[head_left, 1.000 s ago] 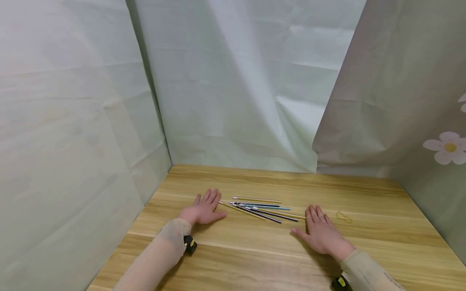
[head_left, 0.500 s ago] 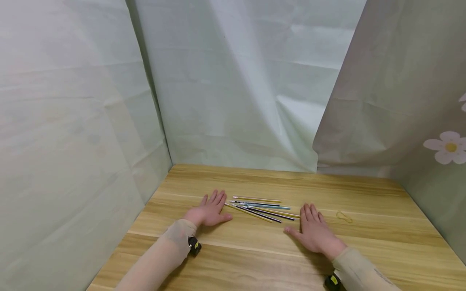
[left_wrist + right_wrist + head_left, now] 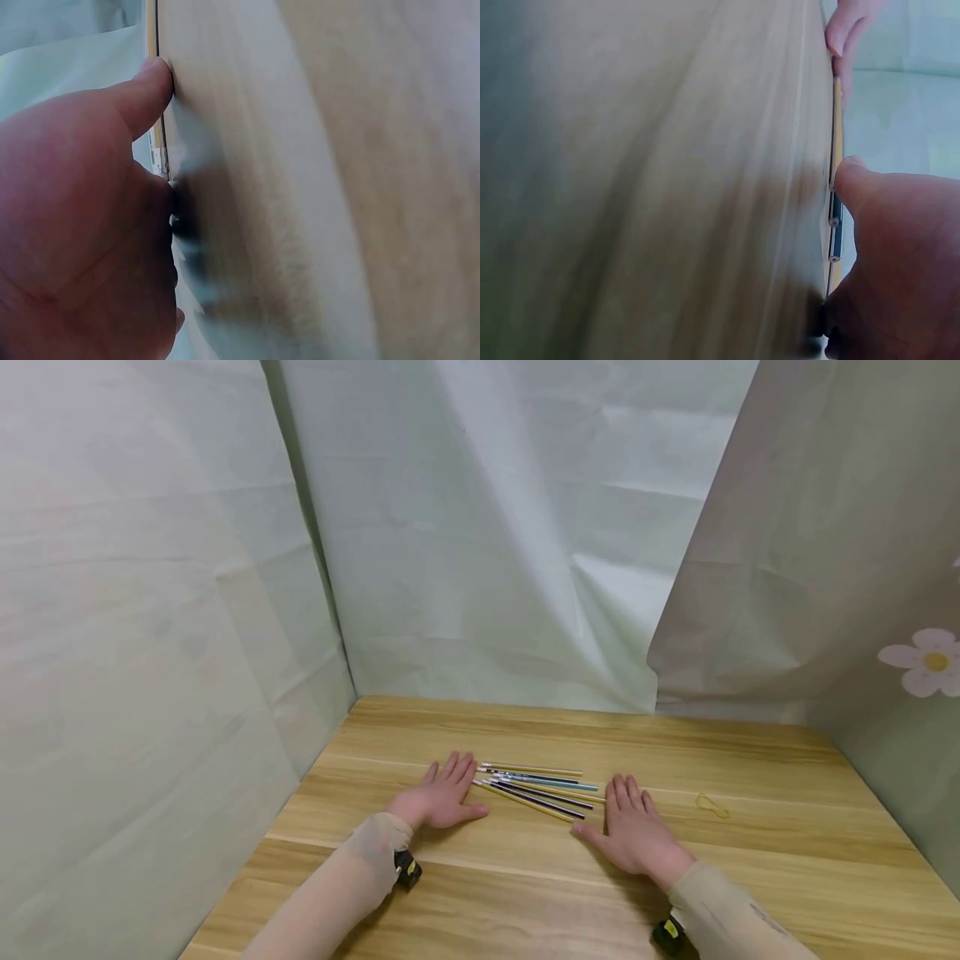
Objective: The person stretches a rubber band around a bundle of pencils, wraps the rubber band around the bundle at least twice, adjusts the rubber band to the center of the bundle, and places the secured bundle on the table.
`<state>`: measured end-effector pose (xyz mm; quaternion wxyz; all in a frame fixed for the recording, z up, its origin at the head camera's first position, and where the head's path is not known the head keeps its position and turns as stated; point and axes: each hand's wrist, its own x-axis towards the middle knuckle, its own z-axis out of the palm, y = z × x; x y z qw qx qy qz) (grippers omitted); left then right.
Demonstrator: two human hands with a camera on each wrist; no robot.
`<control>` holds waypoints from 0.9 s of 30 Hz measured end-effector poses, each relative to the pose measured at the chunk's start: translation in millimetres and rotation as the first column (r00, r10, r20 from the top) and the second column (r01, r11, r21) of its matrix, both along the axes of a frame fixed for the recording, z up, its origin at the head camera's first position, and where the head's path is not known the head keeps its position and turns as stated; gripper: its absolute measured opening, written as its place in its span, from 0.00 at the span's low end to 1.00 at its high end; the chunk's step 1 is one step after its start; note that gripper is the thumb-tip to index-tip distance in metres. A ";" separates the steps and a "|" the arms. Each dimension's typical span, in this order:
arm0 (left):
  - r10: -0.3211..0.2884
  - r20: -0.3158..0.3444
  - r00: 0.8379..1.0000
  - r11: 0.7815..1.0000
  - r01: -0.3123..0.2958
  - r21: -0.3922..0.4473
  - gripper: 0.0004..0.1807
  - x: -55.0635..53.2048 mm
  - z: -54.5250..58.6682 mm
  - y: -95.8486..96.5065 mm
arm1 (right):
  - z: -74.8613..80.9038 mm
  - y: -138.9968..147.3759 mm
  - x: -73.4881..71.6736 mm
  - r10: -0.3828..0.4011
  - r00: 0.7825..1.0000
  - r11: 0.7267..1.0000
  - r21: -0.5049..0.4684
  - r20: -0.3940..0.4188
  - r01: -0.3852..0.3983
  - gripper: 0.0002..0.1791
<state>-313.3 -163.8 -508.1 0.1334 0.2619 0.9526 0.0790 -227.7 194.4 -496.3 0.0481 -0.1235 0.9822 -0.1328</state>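
Left hand (image 3: 442,800) lies flat with its fingers straight at the left end of a loose fan of slim wooden pencils (image 3: 547,794). The right hand (image 3: 636,835) mirrors it at the fan's right end, also straight-fingered, and neither one is gripping anything. So the fan sits on the light wood-grain desk (image 3: 525,893), right between them.

Further right of the fan is a thin yellow looped band (image 3: 712,806), with the right hand in between. Behind the fan hangs a pale creased fabric backdrop (image 3: 480,568), with a white daisy print (image 3: 935,662) off to the right. Each wrist has a small black box (image 3: 407,870) on it.

Wrist cams add some detail: the left one catches a whitish pencil end (image 3: 158,160) by the thumb and forefinger, and the right one shows blunt, unsharpened dark tips (image 3: 835,259) beside the thumb. You can't really see either from the head view.

Count, as best I can with the overlap: seven pencils, so three yellow (image 3: 540,770), three dark (image 3: 536,800) and one teal (image 3: 570,785). One band, two boxes.
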 end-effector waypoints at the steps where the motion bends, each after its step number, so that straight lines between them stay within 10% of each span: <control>1: -0.005 0.003 1.000 1.000 0.005 0.006 0.57 1.8 2.6 1.3 | 0.2 -0.8 -0.5 0.000 1.000 1.000 0.000 0.001 0.000 0.60; 13: -0.014 0.030 0.999 0.999 0.013 0.035 0.55 7.5 6.9 8.2 | 5.5 -8.9 -4.6 0.017 1.000 1.000 -0.014 0.024 -0.016 0.61; 27: 0.057 0.003 0.998 0.997 -0.057 -0.056 0.59 -13.3 -13.9 13.1 | 0.5 -0.6 -13.5 0.053 0.998 0.998 0.029 0.021 -0.054 0.62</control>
